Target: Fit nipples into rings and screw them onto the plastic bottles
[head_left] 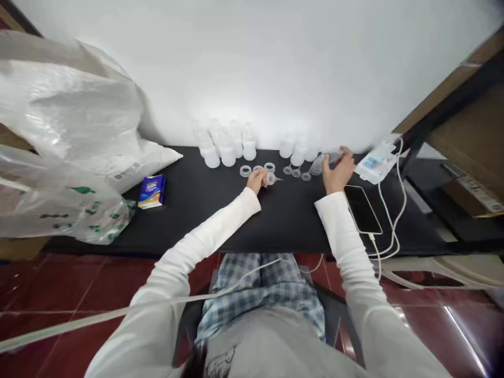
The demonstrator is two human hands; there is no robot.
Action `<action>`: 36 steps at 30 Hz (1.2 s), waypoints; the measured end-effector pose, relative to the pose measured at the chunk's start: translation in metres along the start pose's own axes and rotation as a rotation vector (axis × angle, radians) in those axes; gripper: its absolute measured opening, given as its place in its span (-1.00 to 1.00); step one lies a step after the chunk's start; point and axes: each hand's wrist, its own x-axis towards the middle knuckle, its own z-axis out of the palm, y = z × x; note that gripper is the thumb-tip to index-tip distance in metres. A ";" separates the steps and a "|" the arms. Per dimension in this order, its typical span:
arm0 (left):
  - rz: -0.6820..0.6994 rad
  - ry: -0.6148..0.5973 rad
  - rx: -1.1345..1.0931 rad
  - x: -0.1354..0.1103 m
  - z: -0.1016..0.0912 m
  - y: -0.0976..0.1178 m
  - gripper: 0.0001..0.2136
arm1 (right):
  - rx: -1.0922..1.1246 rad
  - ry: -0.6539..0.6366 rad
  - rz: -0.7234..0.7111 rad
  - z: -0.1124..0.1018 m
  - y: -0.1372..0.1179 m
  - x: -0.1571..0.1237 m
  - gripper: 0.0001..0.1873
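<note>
My left hand (258, 180) is closed on a translucent collar ring (271, 179), with a thin clear tip poking out to the right. Three similar collar rings (245, 171) lie just beyond that hand. Over on the right, my right hand (339, 172) has its fingers bent around a clear plastic cap (334, 156); another clear piece (316, 166) lies against its left side. Small clear round pieces with flat rims (306, 176) sit between the hands. Several white bottles with clear domed tops (227, 155) stand at the back left, and white bottles (298, 156) stand behind the round pieces.
A blue tissue pack (151, 191) lies at left beside a large white plastic sack (86, 121) and a clear printed bag (79, 205). By my right wrist are a phone (363, 209) with its cable, and a white-and-blue box (376, 163). A white wall backs the black table (189, 220).
</note>
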 end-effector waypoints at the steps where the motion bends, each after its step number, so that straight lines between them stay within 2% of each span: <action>1: 0.002 0.004 -0.002 0.000 0.000 0.000 -0.67 | -0.019 -0.036 -0.020 0.002 -0.001 -0.001 -0.44; 5: 0.002 0.009 -0.017 0.000 0.000 0.000 -0.68 | -0.038 -0.075 -0.044 0.006 -0.006 -0.005 -0.50; 8: 0.004 -0.018 -0.023 -0.002 0.000 0.001 -0.71 | 0.014 0.001 -0.027 0.001 -0.011 -0.009 -0.48; 10: 0.027 -0.055 -0.011 -0.003 -0.001 0.001 -0.71 | 0.078 0.024 -0.065 -0.003 -0.019 -0.015 -0.48; 12: 0.081 -0.083 0.021 -0.004 -0.002 0.000 -0.70 | 0.170 -0.047 -0.189 -0.004 -0.031 -0.023 -0.51; 15: 0.225 -0.116 0.109 -0.004 -0.004 -0.002 -0.70 | 0.346 -0.277 -0.453 0.001 -0.053 -0.039 -0.57; 17: 0.343 -0.138 0.151 -0.004 -0.004 -0.004 -0.69 | 0.481 -0.393 -0.531 0.008 -0.065 -0.049 -0.59; 19: 0.410 -0.197 0.155 -0.005 -0.003 -0.006 -0.66 | 0.624 -0.464 -0.500 0.015 -0.073 -0.058 -0.63; 22: 0.405 -0.313 0.162 -0.007 -0.003 -0.008 -0.60 | 0.793 -0.499 -0.381 0.023 -0.076 -0.066 -0.71; 25: 0.408 -0.294 0.188 -0.008 -0.003 -0.010 -0.53 | 0.882 -0.474 -0.305 0.024 -0.077 -0.069 -0.75; 27: 0.393 -0.273 0.213 -0.010 -0.003 -0.009 -0.51 | 0.885 -0.443 -0.293 0.023 -0.078 -0.069 -0.81; 29: 0.352 -0.269 0.288 -0.012 -0.003 -0.008 -0.57 | 0.859 -0.416 -0.336 0.022 -0.079 -0.069 -0.88; 33: 0.262 -0.204 0.510 -0.015 -0.004 -0.005 -0.67 | 0.764 -0.427 -0.548 0.021 -0.079 -0.069 -0.97; 36: 0.256 -0.134 0.567 -0.012 -0.010 -0.001 -0.68 | 0.637 -0.411 -0.667 0.019 -0.073 -0.063 -0.93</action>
